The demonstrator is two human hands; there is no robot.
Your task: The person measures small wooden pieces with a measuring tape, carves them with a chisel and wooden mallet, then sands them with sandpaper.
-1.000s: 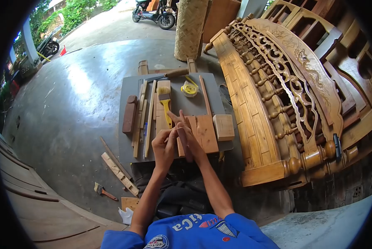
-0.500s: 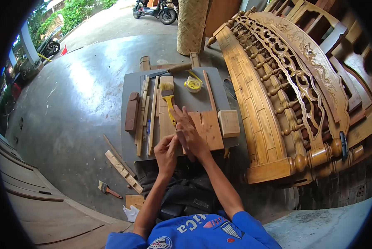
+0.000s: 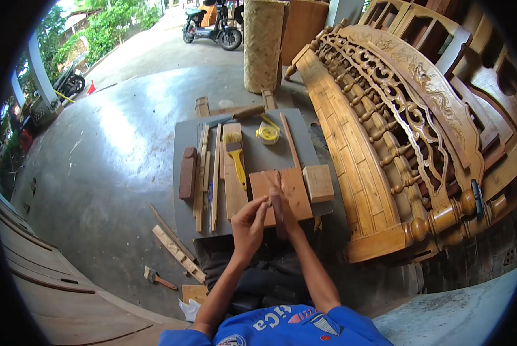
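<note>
My right hand (image 3: 287,210) holds a narrow, dark reddish-brown wooden piece (image 3: 278,216) on edge, above the near part of a flat reddish board (image 3: 296,190). Close against its left side, my left hand (image 3: 249,222) is pinched; a tiny thing may be between thumb and finger, too small to make out. To the left, a yellow-handled paintbrush (image 3: 236,158) lies on a pale plank (image 3: 233,199). A block of light wood (image 3: 318,183) sits at the board's right.
On the grey tabletop (image 3: 253,121) are a tape measure (image 3: 267,134), a wooden-handled saw (image 3: 248,112), thin strips (image 3: 214,184) and a brown block (image 3: 187,173). Carved wooden furniture (image 3: 379,127) leans along the right. Another brush (image 3: 159,278) and wood offcuts (image 3: 178,254) lie on the floor.
Both hands have moved right, away from the paintbrush handle and over the reddish board. My right hand has turned, showing more of the dark wooden piece. The view has shifted slightly.
</note>
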